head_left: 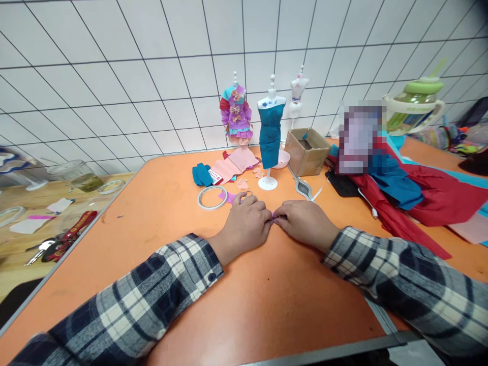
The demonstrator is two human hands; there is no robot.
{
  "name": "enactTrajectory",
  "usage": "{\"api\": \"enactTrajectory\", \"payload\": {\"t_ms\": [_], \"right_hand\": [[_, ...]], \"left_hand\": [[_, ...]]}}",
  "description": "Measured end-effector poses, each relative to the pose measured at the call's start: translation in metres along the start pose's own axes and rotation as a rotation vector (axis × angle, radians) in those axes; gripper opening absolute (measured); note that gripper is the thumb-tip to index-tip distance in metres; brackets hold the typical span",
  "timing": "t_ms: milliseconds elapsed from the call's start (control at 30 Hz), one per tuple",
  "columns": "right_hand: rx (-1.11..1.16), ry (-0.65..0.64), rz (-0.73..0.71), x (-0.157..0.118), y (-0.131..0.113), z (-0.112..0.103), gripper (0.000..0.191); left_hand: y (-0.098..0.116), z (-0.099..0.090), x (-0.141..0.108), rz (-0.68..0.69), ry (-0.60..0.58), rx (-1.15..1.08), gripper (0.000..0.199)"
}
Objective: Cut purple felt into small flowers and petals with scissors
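Observation:
My left hand [246,219] and my right hand [305,222] meet over the middle of the orange table. Both are closed, with thumbs and fingertips pinching a tiny purple piece [273,217] between them. Most of that piece is hidden by the fingers, so its shape and material cannot be made out. Beyond my left hand lie a roll of tape [212,207] and a flat purple scrap [230,197]. Straight ahead stands a small dress form wrapped in teal cloth [270,137]. A grey-handled tool [303,188] rests just past my right hand.
At the back are a ruffled purple outfit [237,119] on a form, a bare white form [298,91], a cardboard box [310,160] and pink pieces [224,170]. Red cloth [438,195] covers the right side, near a green-lidded bottle [415,109]. Keys [40,250] lie far left.

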State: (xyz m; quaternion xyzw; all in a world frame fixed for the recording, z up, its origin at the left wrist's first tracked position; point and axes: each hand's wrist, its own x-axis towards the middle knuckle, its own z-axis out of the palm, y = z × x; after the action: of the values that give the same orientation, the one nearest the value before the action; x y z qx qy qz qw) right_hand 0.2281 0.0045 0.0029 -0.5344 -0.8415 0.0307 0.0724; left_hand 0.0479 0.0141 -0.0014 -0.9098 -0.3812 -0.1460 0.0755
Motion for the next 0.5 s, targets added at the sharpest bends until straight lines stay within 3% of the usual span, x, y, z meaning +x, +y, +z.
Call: {"api": "enactTrajectory", "payload": {"t_ms": [500], "right_hand": [[0.015,-0.011,0.017,-0.0021,-0.0014,0.0005,0.026]], "left_hand": [[-0.0011,0.0005,-0.0001,-0.033,0.003,-0.016,0.017]]}}
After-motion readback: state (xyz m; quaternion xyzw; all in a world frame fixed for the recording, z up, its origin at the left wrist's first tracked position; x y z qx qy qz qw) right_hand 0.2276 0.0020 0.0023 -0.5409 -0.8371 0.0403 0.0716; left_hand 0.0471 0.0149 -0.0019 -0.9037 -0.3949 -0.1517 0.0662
